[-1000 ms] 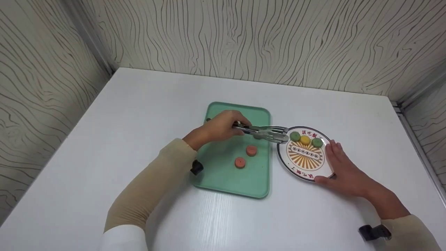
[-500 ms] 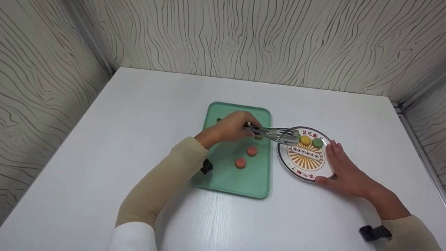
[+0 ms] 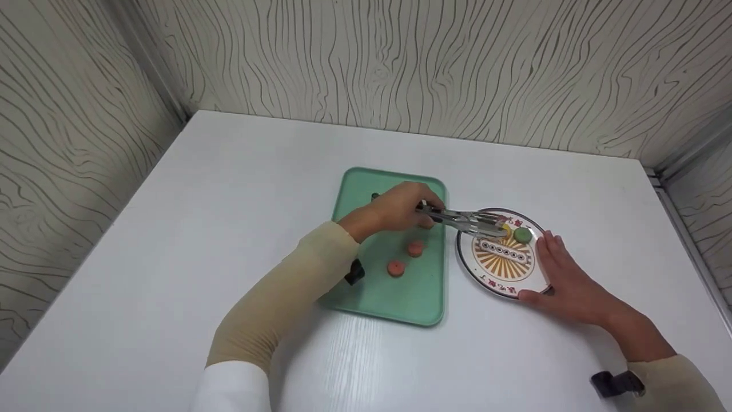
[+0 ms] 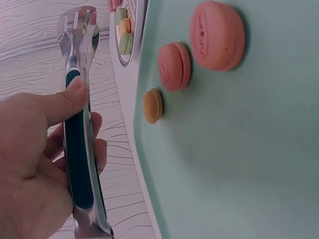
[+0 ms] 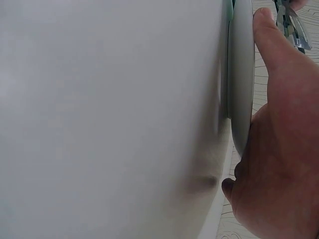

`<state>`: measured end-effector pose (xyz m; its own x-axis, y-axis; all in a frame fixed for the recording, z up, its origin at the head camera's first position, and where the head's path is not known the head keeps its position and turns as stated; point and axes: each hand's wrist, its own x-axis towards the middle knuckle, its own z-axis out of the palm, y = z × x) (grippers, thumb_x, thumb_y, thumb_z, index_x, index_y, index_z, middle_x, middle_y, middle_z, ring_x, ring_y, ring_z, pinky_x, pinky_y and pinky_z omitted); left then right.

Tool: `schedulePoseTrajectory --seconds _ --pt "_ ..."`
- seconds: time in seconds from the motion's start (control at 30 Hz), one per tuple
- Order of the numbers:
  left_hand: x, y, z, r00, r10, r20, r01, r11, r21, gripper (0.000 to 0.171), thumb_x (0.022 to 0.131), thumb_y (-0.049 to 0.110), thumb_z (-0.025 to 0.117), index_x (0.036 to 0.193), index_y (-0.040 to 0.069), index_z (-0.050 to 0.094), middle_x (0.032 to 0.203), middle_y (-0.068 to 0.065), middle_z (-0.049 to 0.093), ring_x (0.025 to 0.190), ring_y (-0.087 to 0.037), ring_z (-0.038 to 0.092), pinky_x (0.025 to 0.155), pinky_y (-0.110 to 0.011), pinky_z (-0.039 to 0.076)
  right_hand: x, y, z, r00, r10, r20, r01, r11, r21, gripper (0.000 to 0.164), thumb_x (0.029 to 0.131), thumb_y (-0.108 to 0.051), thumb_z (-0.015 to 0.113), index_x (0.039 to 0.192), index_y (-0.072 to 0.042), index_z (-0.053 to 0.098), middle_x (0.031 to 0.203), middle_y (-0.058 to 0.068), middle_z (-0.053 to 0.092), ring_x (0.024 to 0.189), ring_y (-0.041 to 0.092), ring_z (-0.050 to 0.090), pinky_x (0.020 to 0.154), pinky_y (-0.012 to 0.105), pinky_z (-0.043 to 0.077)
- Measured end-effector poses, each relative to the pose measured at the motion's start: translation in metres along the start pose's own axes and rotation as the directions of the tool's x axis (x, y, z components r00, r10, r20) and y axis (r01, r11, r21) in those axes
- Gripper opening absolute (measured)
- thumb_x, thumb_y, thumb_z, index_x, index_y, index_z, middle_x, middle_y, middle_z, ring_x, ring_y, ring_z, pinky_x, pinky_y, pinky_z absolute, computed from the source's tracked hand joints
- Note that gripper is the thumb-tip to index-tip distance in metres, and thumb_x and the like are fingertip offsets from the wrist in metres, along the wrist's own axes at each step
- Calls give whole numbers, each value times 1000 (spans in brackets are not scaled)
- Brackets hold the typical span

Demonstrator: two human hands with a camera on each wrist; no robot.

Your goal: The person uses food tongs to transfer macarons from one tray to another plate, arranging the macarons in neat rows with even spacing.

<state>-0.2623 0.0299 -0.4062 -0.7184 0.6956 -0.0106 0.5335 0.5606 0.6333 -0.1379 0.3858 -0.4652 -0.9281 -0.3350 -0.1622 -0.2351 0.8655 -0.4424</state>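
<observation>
My left hand (image 3: 403,207) grips metal tongs (image 3: 472,223) with dark handle inlays, thumb on one arm, fingers on the other. The tong tips are over the plate's left side; a greenish patch shows between them in the left wrist view, too small to name. On the white patterned plate (image 3: 534,279) sit a yellow macaron (image 3: 506,231) and a green macaron (image 3: 522,234); another green macaron (image 4: 121,15) is hidden by the tongs in the head view. My right hand (image 3: 572,292) rests against the plate's right rim, fingers fairly straight, thumb spread along its near edge.
The green tray (image 3: 389,303) lies left of the plate, under my left forearm. Two pink macarons (image 3: 396,268) and a tan macaron (image 4: 153,106) are on it. Wood-patterned panels (image 3: 377,63) stand behind and beside the white table (image 3: 229,189).
The left hand and tongs have moved right, bringing the tips farther over the plate, across the left green macaron and part of the yellow one. The right hand stays at the rim.
</observation>
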Motion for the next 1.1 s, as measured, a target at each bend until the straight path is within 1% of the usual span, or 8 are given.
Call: schedulePoseTrajectory --seconds 0.17,0.33,0.37,0.5,0.6,0.7,0.9,1.1 --pt "6 5 4 1000 -5 7 5 1000 -10 31 96 8 70 127 13 73 120 1 67 96 -10 59 85 -24 50 1 0 0 1000 -13 -2 13 1000 -1 114 92 -49 71 158 9 -1 166 28 -10 152 44 -14 122 53 1" --pt "12 11 8 999 -29 27 30 999 -19 32 96 6 70 127 14 73 119 3 68 94 -9 59 80 -22 51 1 0 0 1000 -20 -3 20 1000 -1 114 92 -48 72 158 9 -2 166 29 -11 152 44 -14 122 53 1" --pt "13 12 9 999 -29 30 30 999 -16 32 96 6 70 127 14 73 119 3 68 94 -9 59 80 -22 51 0 1 0 1000 -20 -6 20 1000 -1 114 92 -49 72 158 8 -2 166 29 -11 152 44 -14 122 49 -1" --pt "17 15 13 999 -21 34 21 1000 3 32 96 6 70 127 14 73 120 4 70 99 -8 59 87 -21 50 0 1 0 999 -30 -16 30 1000 -6 114 92 -48 72 158 9 -2 165 29 -10 152 45 -13 122 45 -3" --pt "20 17 17 999 -11 33 11 1000 28 31 96 6 70 126 14 73 119 4 71 102 -7 60 93 -22 49 0 2 0 1000 -24 -11 24 1000 -2 114 92 -48 72 158 8 -3 165 29 -12 152 44 -15 122 50 -1" --pt "23 19 21 999 -26 40 23 998 55 31 96 7 70 126 15 73 120 5 71 106 -7 60 97 -23 48 0 3 2 1000 -17 -6 17 1000 7 115 92 -49 72 159 7 -3 166 28 -13 152 44 -15 122 55 1" --pt "28 27 29 994 -94 61 88 992 92 34 96 9 72 128 20 73 123 8 69 114 -7 59 103 -24 45 0 4 2 1000 -18 -6 18 1000 -2 116 92 -50 72 158 8 -3 165 28 -12 152 44 -15 122 53 1" --pt "32 34 36 986 -150 75 142 984 111 37 97 11 71 132 23 70 127 10 66 120 -6 55 107 -23 42 1 3 1 1000 -11 -2 11 1000 -12 116 91 -51 72 158 9 -3 165 29 -11 152 44 -15 121 59 6"
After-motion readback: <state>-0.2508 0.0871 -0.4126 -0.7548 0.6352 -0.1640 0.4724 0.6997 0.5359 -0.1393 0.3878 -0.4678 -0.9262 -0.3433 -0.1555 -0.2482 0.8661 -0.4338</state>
